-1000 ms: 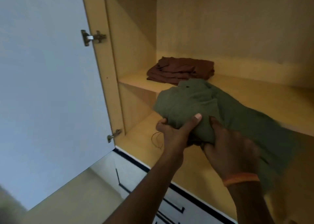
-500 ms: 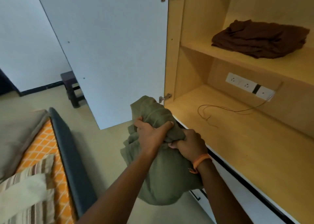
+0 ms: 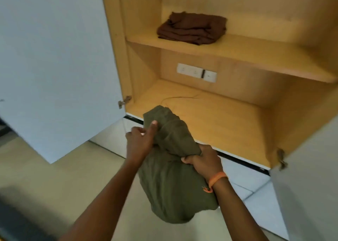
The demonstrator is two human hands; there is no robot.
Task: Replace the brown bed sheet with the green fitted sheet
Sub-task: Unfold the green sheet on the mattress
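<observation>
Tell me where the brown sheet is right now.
In the head view the brown sheet lies folded on the cupboard's upper shelf, toward its left end, above the socket strip.

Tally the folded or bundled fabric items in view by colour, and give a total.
Green: 1, the green fitted sheet, held in front of the cupboard by the left hand and right hand.
Brown: 1, the folded brown sheet on the upper shelf.
Total: 2
</observation>
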